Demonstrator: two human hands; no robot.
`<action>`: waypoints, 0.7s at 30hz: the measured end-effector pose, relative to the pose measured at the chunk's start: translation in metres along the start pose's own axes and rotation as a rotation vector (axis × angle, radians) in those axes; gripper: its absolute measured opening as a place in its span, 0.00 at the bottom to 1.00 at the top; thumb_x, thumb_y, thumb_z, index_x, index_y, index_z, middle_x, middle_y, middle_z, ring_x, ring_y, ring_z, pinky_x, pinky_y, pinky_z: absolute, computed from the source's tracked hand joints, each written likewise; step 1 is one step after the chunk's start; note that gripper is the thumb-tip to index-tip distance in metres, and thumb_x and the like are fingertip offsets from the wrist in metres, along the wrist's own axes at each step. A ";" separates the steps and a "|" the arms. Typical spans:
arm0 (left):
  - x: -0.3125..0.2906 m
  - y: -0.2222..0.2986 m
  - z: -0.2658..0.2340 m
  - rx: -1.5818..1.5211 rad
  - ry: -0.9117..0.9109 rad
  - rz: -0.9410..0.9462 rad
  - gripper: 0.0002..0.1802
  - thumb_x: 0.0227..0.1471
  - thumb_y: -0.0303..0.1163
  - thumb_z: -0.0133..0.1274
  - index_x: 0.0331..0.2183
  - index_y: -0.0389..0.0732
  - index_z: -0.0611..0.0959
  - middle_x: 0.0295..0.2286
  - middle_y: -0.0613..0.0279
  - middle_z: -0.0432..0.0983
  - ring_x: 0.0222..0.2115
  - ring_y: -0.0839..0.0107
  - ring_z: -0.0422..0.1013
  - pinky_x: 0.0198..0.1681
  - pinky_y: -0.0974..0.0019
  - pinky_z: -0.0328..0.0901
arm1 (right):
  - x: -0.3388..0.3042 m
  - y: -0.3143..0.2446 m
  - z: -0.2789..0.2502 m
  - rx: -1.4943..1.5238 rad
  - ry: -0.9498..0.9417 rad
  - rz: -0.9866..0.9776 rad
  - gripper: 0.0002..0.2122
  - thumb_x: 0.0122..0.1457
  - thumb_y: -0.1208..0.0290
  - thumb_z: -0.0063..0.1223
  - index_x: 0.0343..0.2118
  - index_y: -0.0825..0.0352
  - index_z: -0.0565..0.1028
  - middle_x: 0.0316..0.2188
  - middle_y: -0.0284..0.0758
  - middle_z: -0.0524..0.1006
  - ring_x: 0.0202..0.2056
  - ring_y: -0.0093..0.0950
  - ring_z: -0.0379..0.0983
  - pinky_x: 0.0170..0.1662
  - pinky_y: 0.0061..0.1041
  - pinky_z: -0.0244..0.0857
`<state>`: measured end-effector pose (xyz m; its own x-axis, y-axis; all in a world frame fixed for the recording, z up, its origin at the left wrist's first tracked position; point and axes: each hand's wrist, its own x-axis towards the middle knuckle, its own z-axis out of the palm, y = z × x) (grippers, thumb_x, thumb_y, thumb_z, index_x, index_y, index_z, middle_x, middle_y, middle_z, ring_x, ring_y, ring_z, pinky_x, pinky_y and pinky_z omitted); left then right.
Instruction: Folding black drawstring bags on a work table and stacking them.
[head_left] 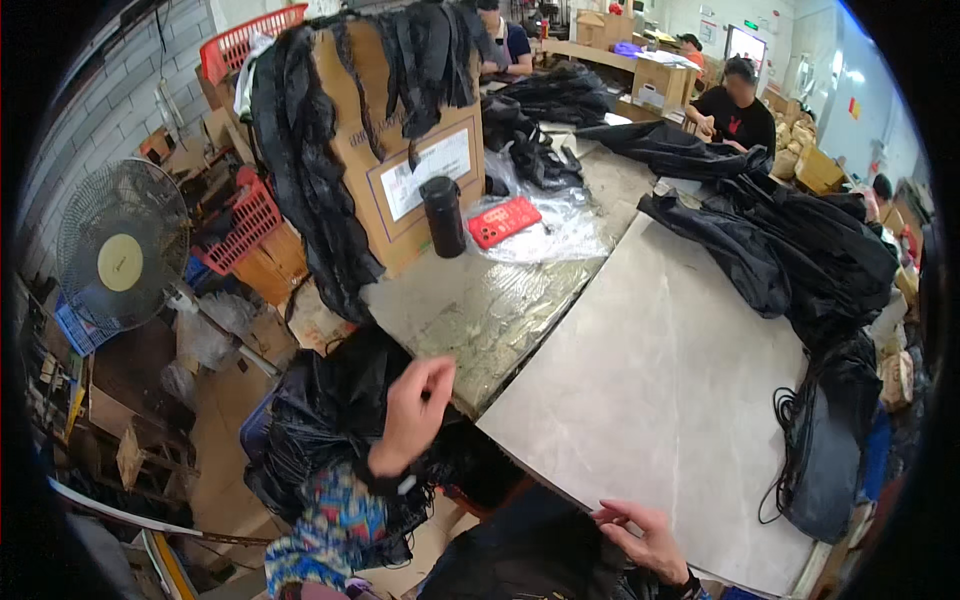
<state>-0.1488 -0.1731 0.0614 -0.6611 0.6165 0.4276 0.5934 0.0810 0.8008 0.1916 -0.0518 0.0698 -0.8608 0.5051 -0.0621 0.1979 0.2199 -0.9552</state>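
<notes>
My left hand is raised in front of the table's near left corner, its fingers curled in and nothing visible in them. A dark band circles that wrist, below which shows a colourful patterned sleeve. At the near edge of the pale grey tabletop, my right hand has its fingers loosely stretched and apart. Its fingertips are beside a black piece of fabric at my lap; whether they touch it is hard to tell. More black fabric hangs in a heap to the left of my left hand.
Black strips drape over a cardboard box. Before it stand a black bottle and a red phone on clear plastic. Black garments line the table's right side. A fan stands left; a person sits across.
</notes>
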 end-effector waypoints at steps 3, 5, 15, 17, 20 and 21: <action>0.078 -0.036 -0.004 -0.122 0.139 -0.143 0.09 0.55 0.30 0.53 0.33 0.34 0.80 0.21 0.62 0.75 0.20 0.78 0.72 0.24 0.73 0.66 | -0.022 -0.007 -0.003 0.036 0.042 0.130 0.15 0.55 0.79 0.54 0.47 0.71 0.72 0.37 0.38 0.80 0.34 0.26 0.77 0.37 0.23 0.71; 0.116 -0.071 -0.007 -0.232 0.392 -0.317 0.10 0.54 0.32 0.54 0.32 0.33 0.80 0.20 0.62 0.75 0.17 0.78 0.71 0.19 0.72 0.65 | -0.035 0.002 -0.006 0.024 0.073 0.191 0.15 0.58 0.75 0.54 0.48 0.68 0.73 0.37 0.36 0.79 0.37 0.25 0.75 0.39 0.22 0.69; 0.165 -0.121 -0.081 0.537 0.882 0.020 0.19 0.46 0.34 0.61 0.34 0.32 0.74 0.25 0.52 0.71 0.27 0.51 0.68 0.35 0.54 0.63 | 0.013 -0.033 -0.010 -0.087 -0.082 0.036 0.13 0.57 0.75 0.56 0.45 0.68 0.74 0.34 0.37 0.79 0.33 0.26 0.75 0.34 0.23 0.68; 0.154 -0.129 -0.101 0.553 0.748 0.048 0.13 0.51 0.34 0.56 0.31 0.33 0.75 0.23 0.56 0.72 0.23 0.57 0.69 0.28 0.59 0.64 | 0.036 -0.052 -0.009 -0.231 -0.264 -0.143 0.13 0.56 0.73 0.56 0.45 0.68 0.75 0.32 0.40 0.78 0.33 0.33 0.75 0.34 0.27 0.68; 0.133 -0.088 -0.104 -0.402 0.425 -0.378 0.09 0.55 0.33 0.53 0.29 0.38 0.75 0.21 0.63 0.72 0.18 0.70 0.70 0.20 0.69 0.61 | 0.062 -0.059 -0.005 -0.220 -0.365 -0.179 0.13 0.57 0.72 0.55 0.45 0.67 0.75 0.32 0.42 0.78 0.34 0.38 0.75 0.35 0.30 0.68; 0.129 -0.064 -0.097 -0.560 0.403 -0.403 0.06 0.57 0.31 0.50 0.28 0.41 0.75 0.22 0.68 0.72 0.16 0.80 0.69 0.15 0.77 0.56 | 0.073 -0.066 -0.004 -0.232 -0.397 -0.181 0.14 0.57 0.72 0.55 0.46 0.66 0.74 0.34 0.42 0.78 0.34 0.36 0.75 0.36 0.29 0.68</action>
<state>-0.3168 -0.1747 0.1063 -0.9540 0.2847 0.0937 0.0255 -0.2342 0.9719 0.1177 -0.0259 0.1298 -0.9943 0.0946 -0.0499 0.0893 0.4772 -0.8743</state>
